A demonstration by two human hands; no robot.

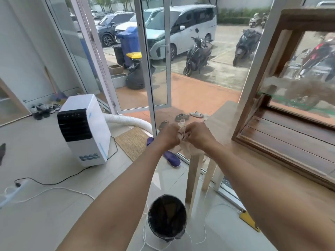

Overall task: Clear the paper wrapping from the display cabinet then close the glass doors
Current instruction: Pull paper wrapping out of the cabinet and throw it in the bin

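Both hands meet in the middle of the head view, squeezing a crumpled wad of beige paper wrapping [183,134]. My left hand [169,134] grips it from the left, and my right hand [198,134] grips it from the right. The wooden display cabinet [282,124] stands on the light table [253,171] at the right, its front open. More crumpled paper [308,91] lies on the glass shelf inside. No glass door of the cabinet is clearly visible.
A black-lined waste bin [167,218] stands on the floor directly below my hands. A white air cooler [85,131] with its hose sits to the left. Cables trail across the tiles. The sliding glass door [155,57] ahead stands open to a car park.
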